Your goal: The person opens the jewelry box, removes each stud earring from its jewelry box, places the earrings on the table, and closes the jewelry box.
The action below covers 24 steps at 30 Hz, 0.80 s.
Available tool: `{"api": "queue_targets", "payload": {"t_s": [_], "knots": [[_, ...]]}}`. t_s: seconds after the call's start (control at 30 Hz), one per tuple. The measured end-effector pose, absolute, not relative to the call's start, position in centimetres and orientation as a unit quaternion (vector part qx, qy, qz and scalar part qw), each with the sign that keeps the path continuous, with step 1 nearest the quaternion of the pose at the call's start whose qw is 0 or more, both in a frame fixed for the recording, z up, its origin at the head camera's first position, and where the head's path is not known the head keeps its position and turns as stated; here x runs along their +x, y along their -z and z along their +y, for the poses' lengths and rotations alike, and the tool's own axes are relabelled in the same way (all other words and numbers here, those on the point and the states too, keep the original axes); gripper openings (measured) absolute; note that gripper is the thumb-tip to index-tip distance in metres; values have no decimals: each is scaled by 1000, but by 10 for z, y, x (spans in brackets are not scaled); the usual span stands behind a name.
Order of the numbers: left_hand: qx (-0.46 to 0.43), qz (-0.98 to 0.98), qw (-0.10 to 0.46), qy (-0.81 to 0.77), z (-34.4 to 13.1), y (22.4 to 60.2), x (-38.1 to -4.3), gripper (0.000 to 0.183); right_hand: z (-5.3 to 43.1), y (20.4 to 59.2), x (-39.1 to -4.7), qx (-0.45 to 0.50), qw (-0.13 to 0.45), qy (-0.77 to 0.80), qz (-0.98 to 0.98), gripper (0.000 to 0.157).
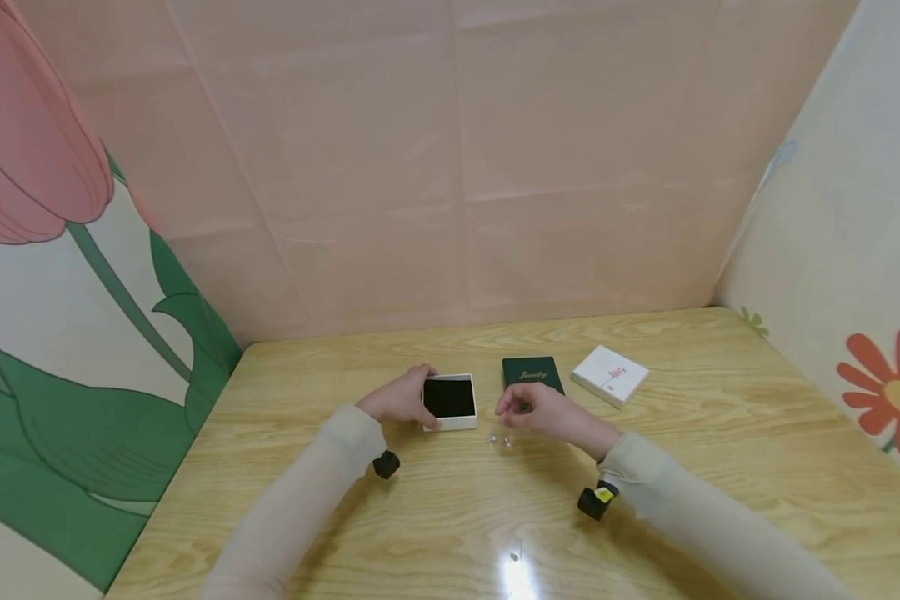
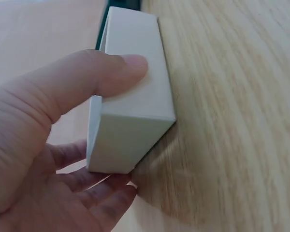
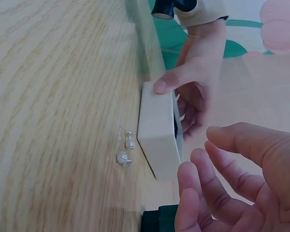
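Observation:
My left hand [image 1: 403, 395] grips the left end of a small white box [image 1: 457, 423], thumb on its near wall and fingers round the far side. The box stands lidless on the table, with a black lining [image 1: 448, 398] inside. To its right hovers my right hand [image 1: 543, 412], fingers loosely bent and thumb apart, with nothing between them. Two pearl earrings [image 3: 123, 158] lie on the wood in front of the box, close below the right fingertips in the head view. A dark green box [image 1: 534, 369] with gold "Jewelry" lettering is partly hidden behind the right hand.
A white lid [image 1: 610, 375] with a pink flower print lies at the right, beyond the green box. Nearer the front edge, a tiny item [image 1: 515, 556] sits beside a bright glare on the wooden table [image 1: 420, 517]. A pink sheet [image 1: 450, 167] hangs behind the table.

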<state>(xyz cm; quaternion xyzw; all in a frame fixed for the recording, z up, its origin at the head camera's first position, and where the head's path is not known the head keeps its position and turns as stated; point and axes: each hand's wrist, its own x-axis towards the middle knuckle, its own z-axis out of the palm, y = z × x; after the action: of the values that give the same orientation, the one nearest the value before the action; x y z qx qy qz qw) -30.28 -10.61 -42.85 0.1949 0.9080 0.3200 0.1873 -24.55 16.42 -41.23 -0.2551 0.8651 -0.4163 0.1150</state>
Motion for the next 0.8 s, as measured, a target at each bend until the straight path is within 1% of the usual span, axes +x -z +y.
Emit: {"api": "queue_targets", "payload": {"t_s": [0.13,0.3,0.57,0.8], "knots": [[187,902,164,-353,-106,426,-301,91,166,414,-246,-258,107,416,866,7],[179,876,140,-425,-106,413,-298,97,168,417,-247,-255,100,411,869,7],[181,822,99,-531,-102,387,-288,90,170,416,-245,-269,105,421,860,9],[175,780,64,-597,-94,374,-280,89,170,415,-244,-264,115,424,858,10]]}}
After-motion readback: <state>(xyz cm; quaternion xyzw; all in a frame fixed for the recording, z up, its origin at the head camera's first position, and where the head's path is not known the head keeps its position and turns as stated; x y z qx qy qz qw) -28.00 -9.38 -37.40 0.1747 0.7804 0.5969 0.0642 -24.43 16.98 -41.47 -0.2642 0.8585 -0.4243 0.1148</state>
